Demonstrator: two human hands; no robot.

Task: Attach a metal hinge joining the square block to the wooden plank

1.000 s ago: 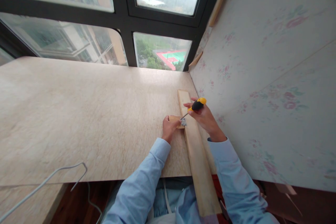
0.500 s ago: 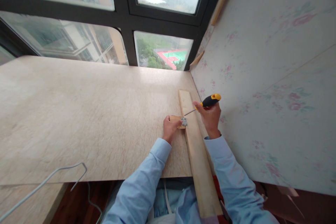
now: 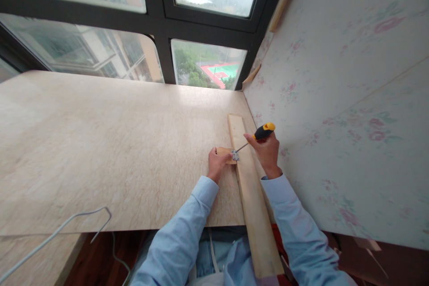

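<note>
A long wooden plank lies on the beige marble-patterned table along its right edge and juts past the near edge. A small wooden block butts against the plank's left side, joined by a small metal hinge. My left hand is closed over the block, pressing it down. My right hand grips a yellow-and-black screwdriver; its metal tip points down-left onto the hinge.
A flower-patterned panel rises close on the right of the plank. Dark-framed windows stand behind the table. A white wire hanger lies at the near left edge. My lap is below the table's near edge.
My right hand first drew the screwdriver up and right off the hinge, then brought it back down-left so the tip is at the hinge again. My left hand stayed on the block.
</note>
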